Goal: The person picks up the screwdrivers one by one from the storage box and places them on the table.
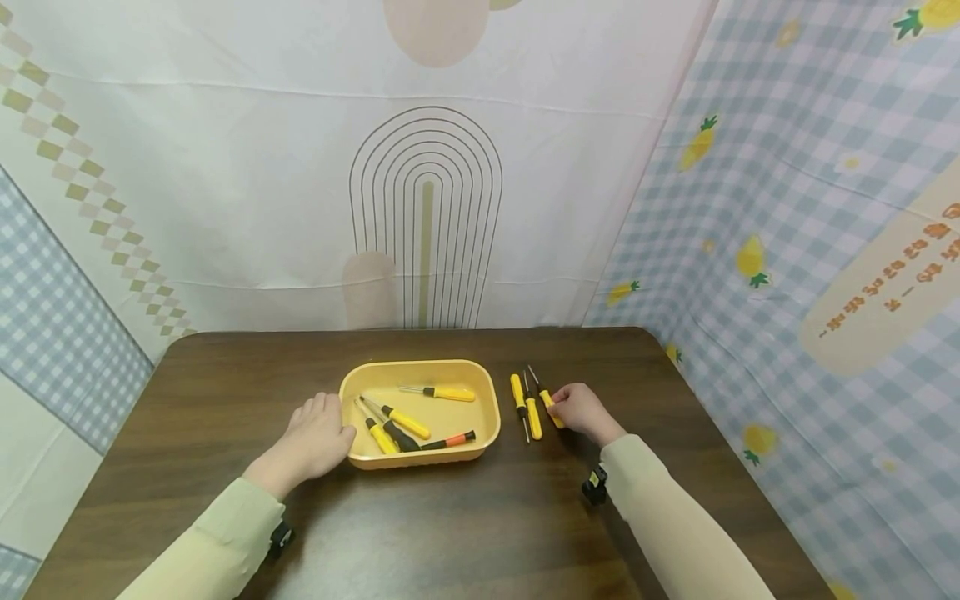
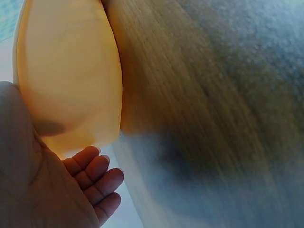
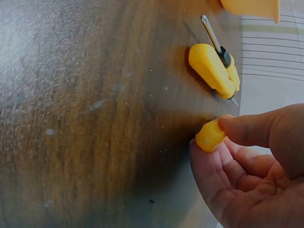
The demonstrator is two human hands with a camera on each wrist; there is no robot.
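My left hand [image 1: 318, 433] grips the left end of a yellow plastic tray [image 1: 495, 408], thumb at its rim and fingers outside. The left wrist view shows the bent fingers by the tray wall [image 2: 71, 71]. Several screwdrivers lie in the tray, among them a yellow-handled one [image 1: 453, 394] and one with an orange and black handle [image 1: 453, 440]. To the tray's right, my right hand [image 1: 585, 411] pinches a screwdriver's yellow handle [image 3: 210, 136] between thumb and fingers; its shaft points away from me. Beside it lie two yellow-handled screwdrivers [image 1: 517, 392] [image 1: 533, 418] on the table.
Everything stands on a dark brown wooden table [image 1: 420, 533]. A white patterned cloth [image 1: 262, 208] hangs behind its far edge, and a blue checked cloth [image 1: 750, 333] hangs along the right side.
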